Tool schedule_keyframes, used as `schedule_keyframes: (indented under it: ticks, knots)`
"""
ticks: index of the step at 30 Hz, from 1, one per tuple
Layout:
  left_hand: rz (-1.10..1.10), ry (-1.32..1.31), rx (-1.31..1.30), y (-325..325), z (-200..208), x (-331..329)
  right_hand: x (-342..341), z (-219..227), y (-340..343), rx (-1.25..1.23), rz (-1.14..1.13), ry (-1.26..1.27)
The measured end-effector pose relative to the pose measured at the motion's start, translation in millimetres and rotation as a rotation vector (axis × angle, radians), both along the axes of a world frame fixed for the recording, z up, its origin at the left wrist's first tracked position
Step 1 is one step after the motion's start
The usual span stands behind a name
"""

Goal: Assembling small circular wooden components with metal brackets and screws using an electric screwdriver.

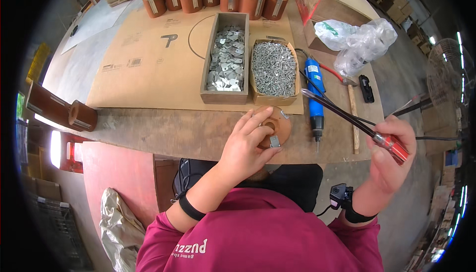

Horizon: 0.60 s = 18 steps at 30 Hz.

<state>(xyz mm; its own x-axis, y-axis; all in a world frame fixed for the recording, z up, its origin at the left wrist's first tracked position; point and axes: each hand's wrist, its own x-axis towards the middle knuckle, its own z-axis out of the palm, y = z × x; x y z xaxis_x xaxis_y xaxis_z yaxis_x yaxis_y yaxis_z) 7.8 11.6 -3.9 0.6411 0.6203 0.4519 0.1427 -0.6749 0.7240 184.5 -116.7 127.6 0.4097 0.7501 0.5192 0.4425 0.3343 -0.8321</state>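
My left hand point(249, 139) grips a round terracotta-brown cylinder point(284, 129), table's point(148, 129) near edge; right hand point(386, 169) clasps a red-handled, dark-shafted tool point(359, 125). Small grey metal plate point(274, 141), apparently loose, could slip if my grip shifts.

Crumpled plastic bags point(371, 41) sit beside a wooden box point(342, 5) at the far right of the desk point(193, 130), a caged fan point(443, 76) just past it. Cardboard boxes point(398, 11) pile up behind, and a wrinkled pale cover point(119, 227) (rather shiny, that) hangs by a pink board point(119, 170).
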Motion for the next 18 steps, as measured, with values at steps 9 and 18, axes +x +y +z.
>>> schedule_keyframes:
  ticks: [9, 18]
  knots:
    - [0.017, -0.053, 0.013, -7, -6, -5, -5, -20, 22, -0.009, 0.268, 0.437]
    - [0.036, -0.104, -0.114, 6, 1, -15, -22, -40, 54, 0.14, 0.359, 0.607]
